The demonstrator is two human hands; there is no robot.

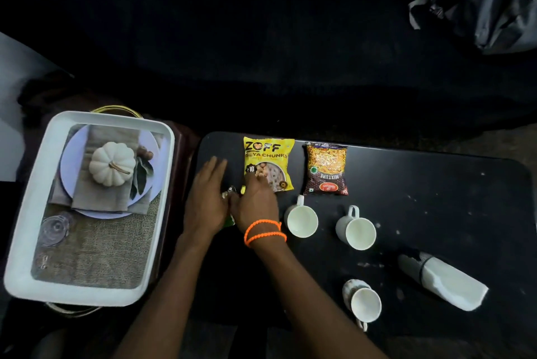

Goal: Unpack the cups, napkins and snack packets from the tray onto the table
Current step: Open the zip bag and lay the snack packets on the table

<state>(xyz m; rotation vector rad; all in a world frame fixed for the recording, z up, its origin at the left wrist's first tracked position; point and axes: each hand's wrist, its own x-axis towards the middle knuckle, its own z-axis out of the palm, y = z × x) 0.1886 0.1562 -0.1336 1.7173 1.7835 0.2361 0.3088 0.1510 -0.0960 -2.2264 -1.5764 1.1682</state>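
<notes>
Both of my hands meet on a small green and yellow snack packet (231, 191) lying on the black table (436, 201); most of the packet is hidden under them. My left hand (207, 198) lies flat along its left side, and my right hand (256, 204), with orange bands at the wrist, covers its right side. Just beyond sit a yellow soya chunks packet (268, 161) and a red-brown mixture packet (326, 168). Three white cups (301, 220) (356, 232) (364, 303) stand to the right. A rolled white napkin (444, 280) lies at the far right.
The white tray (29, 213) sits left of the table on a dark stand; its floor shows a printed picture of a pumpkin on a plate. A grey bag (479, 4) lies at the top right. The surroundings are dark.
</notes>
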